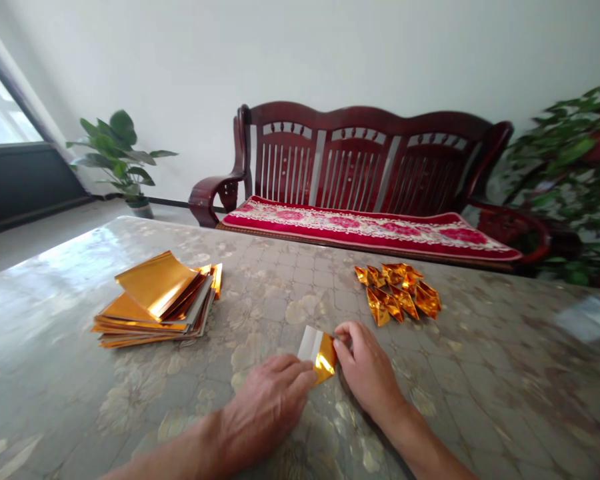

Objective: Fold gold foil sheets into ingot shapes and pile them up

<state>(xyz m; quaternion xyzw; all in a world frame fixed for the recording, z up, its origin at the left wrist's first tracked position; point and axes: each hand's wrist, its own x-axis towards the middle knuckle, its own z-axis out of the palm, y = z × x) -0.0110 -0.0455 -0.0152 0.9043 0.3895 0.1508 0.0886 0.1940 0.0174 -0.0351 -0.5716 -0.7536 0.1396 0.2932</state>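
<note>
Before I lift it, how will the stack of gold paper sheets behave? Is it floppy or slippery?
The stack of gold paper sheets is probably floppy, since its top sheet curls upward. It likely weighs little, as the sheets look thin. They may slide apart too: their shiny edges sit fanned and uneven.

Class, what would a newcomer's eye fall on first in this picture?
A loose stack of shiny gold foil sheets lies left on the grey patterned table top, and a heap of small folded gold foil pieces lies right. Front centre, the left hand and right hand hold a gold-and-silver foil square. Behind rises a dark red wooden bench.
</note>
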